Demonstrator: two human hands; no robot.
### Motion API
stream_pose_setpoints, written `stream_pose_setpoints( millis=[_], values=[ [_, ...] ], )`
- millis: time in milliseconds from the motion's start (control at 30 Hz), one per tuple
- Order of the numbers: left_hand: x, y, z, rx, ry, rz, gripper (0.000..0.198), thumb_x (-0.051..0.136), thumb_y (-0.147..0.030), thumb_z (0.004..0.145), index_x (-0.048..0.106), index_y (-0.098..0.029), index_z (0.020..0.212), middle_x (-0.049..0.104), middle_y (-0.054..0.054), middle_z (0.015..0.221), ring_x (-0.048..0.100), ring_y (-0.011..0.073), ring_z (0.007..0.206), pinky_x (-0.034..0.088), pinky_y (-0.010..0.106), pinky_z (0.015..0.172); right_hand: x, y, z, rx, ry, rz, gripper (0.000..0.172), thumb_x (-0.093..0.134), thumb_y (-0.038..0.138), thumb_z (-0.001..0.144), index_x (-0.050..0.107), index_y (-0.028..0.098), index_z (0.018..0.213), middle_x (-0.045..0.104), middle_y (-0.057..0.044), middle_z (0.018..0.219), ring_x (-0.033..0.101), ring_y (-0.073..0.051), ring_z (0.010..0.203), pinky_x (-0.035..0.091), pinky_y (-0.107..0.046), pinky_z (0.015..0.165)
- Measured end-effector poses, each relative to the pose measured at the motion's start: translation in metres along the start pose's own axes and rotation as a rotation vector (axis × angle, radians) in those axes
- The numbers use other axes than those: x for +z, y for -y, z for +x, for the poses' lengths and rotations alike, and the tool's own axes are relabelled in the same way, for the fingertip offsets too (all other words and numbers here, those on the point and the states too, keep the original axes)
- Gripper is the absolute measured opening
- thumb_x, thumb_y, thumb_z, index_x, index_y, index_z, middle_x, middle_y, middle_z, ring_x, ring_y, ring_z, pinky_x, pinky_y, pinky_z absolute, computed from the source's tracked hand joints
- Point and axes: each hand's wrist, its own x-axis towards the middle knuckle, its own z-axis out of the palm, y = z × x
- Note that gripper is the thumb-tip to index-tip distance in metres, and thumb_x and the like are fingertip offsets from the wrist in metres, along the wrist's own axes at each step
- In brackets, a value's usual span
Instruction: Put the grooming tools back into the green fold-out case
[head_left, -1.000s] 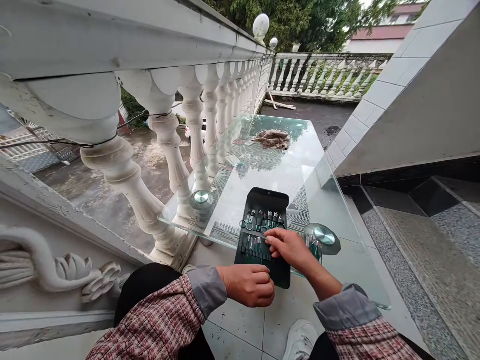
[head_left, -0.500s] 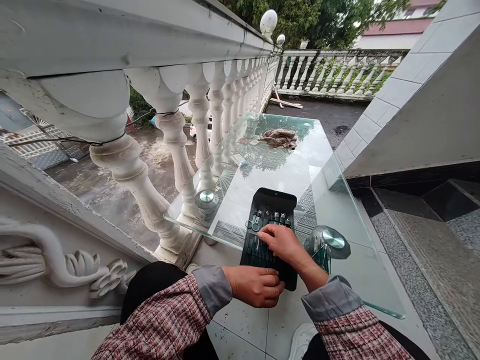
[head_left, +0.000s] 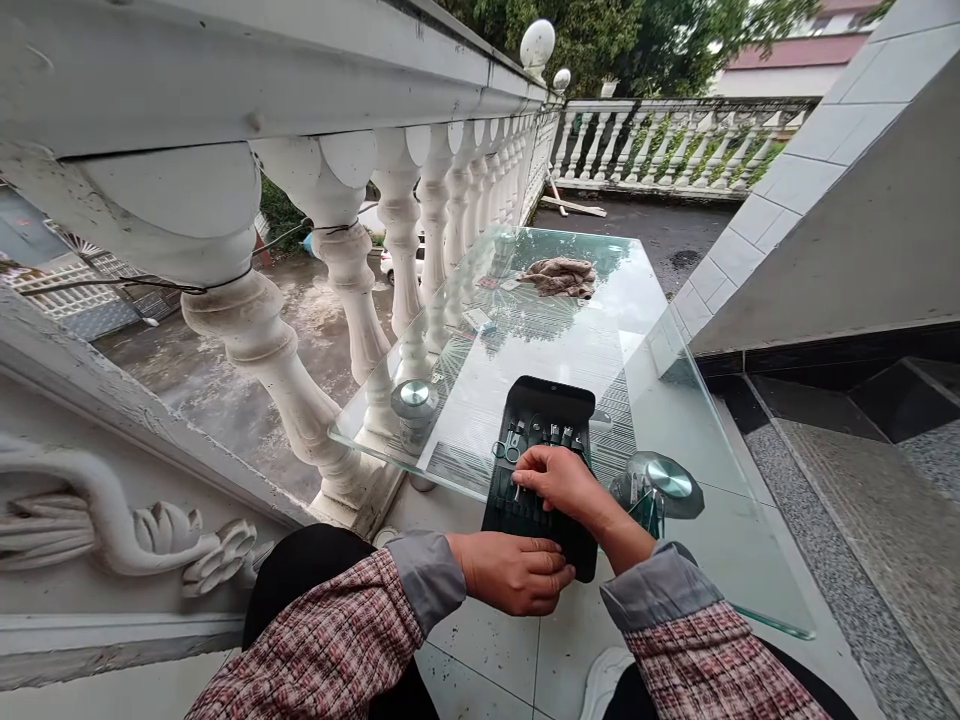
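Case point(head_left: 553, 396) is lying open before you, its lid pointing toward the far edge of the table point(head_left: 577, 335). Its body is crossing the near edge, the lower end showing past the glass, above the floor point(head_left: 487, 655); how much the table is bearing, you cannot tell.

Your left hand point(head_left: 517, 572) is resting at the case's near end, fingers lying close together with their tips touching it; how firmly they are gripping is not showing. Your right hand point(head_left: 559, 482) is lying over the middle of the case from its right side, thumb and forefinger pressing together at a slim tool point(head_left: 517, 492); you cannot tell whether they are clamping it. Scissors point(head_left: 506, 450) are sitting just beyond those fingertips, and clippers point(head_left: 561, 433) are lining up to their right, under the lid.

Toward the right edge, a disc point(head_left: 669, 478) is showing near your right wrist. Another disc point(head_left: 415, 393) is marking the near left corner. Balusters point(head_left: 360, 310) are standing tight along the left edge, leaving you less room there. Glass is stretching between the lid and the far edge, where a cloth point(head_left: 559, 277) is lying crumpled. A packet point(head_left: 478, 320) is showing near the left edge. Steps point(head_left: 847, 480) are running beyond the right edge, well apart from your hands.
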Motion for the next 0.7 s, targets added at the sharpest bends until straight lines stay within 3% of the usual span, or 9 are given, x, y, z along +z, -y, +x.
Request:
stream_pose_setpoints(
  millis=[367, 533, 700],
  values=[
    [0.002, 0.0, -0.001, -0.01, -0.037, 0.0, 0.02, 0.047, -0.017, 0.087, 0.067, -0.016, 0.085, 0.063, 0.01, 0.11, 0.059, 0.0184, 0.096, 0.042, 0.036, 0.1, -0.001, -0.003, 0.003, -0.009, 0.015, 0.045, 0.007, 0.063, 0.017, 0.066, 0.058, 0.016, 0.06, 0.049, 0.005, 0.05, 0.042, -0.005, 0.036, 0.034, -0.016, 0.03],
    [0.001, 0.0, -0.001, -0.009, -0.033, -0.011, 0.02, 0.048, -0.016, 0.087, 0.067, -0.016, 0.084, 0.063, 0.01, 0.111, 0.059, 0.0189, 0.096, 0.041, 0.036, 0.1, -0.002, -0.003, 0.006, -0.026, -0.056, 0.108, 0.001, 0.06, 0.017, 0.066, 0.059, 0.016, 0.065, 0.055, 0.004, 0.057, 0.044, -0.005, 0.039, 0.036, -0.016, 0.031],
    [0.0, 0.0, 0.0, -0.023, -0.039, -0.014, 0.021, 0.047, -0.016, 0.087, 0.067, -0.015, 0.082, 0.063, 0.01, 0.11, 0.06, 0.0179, 0.095, 0.041, 0.036, 0.101, -0.012, -0.003, 0.01, -0.048, -0.132, 0.194, 0.006, 0.06, 0.021, 0.064, 0.059, 0.016, 0.065, 0.052, 0.005, 0.053, 0.044, -0.005, 0.037, 0.037, -0.017, 0.032]
  ],
)
